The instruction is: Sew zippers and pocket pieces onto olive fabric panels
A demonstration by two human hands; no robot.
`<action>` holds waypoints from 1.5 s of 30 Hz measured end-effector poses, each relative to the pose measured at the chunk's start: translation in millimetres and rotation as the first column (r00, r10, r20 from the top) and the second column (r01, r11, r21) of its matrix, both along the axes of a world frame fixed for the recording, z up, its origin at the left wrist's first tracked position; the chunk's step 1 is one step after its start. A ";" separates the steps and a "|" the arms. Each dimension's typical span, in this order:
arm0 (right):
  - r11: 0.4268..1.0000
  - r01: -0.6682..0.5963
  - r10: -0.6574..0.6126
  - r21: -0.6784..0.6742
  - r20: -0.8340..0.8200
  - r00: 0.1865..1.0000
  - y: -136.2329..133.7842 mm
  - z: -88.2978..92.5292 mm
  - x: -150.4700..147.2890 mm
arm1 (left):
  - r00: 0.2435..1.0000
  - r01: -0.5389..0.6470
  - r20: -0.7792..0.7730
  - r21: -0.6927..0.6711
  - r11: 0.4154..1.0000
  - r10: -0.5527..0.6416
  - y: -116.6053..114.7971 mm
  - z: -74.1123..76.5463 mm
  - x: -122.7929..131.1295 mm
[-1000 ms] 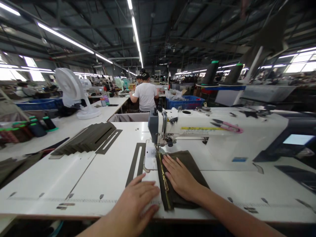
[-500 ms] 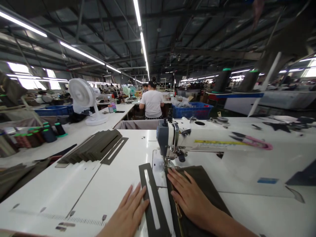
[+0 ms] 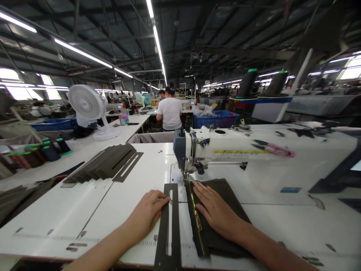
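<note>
A dark slotted strip (image 3: 175, 233) lies on the white table left of the sewing machine (image 3: 180, 150). My left hand (image 3: 148, 210) has its fingers pressed together on the strip's left edge, near the upper end of the slot. My right hand (image 3: 216, 209) rests flat, fingers stretched, on a dark fabric piece (image 3: 225, 192) just in front of the needle area. Along that fabric's left side runs a gold zipper (image 3: 197, 218). The fabric's top end reaches under the presser foot.
A fanned stack of dark slotted pieces (image 3: 104, 163) lies at the left. Pink-handled snips (image 3: 279, 149) rest on the machine. Thread spools (image 3: 52, 150) and a white fan (image 3: 105, 131) stand farther left. A person in a white shirt (image 3: 170, 113) is ahead.
My left hand has moved up along the strip, its spread fingers now closed on the edge. The strip has turned more upright in view. The view has shifted slightly, and more zipper shows beside my right hand.
</note>
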State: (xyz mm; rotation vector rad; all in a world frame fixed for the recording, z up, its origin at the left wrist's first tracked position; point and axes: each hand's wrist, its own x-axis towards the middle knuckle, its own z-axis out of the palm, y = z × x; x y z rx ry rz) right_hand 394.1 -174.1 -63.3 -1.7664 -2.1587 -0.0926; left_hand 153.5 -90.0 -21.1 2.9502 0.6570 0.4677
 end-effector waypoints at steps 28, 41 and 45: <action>0.999 0.037 -0.038 -0.011 -0.093 0.995 -16.4 7.5 -21.5 | 0.996 0.081 0.017 0.242 0.967 -0.088 -5.9 -16.8 62.5; 0.999 -0.032 0.026 -0.037 -0.137 0.990 -3.9 4.1 -14.6 | 0.978 0.197 -0.014 0.399 0.895 -0.209 15.4 -27.8 54.9; 0.998 -0.033 0.024 -0.047 -0.172 0.985 -4.3 5.8 -15.4 | 0.979 0.202 -0.056 0.396 0.896 -0.196 14.9 -22.4 53.8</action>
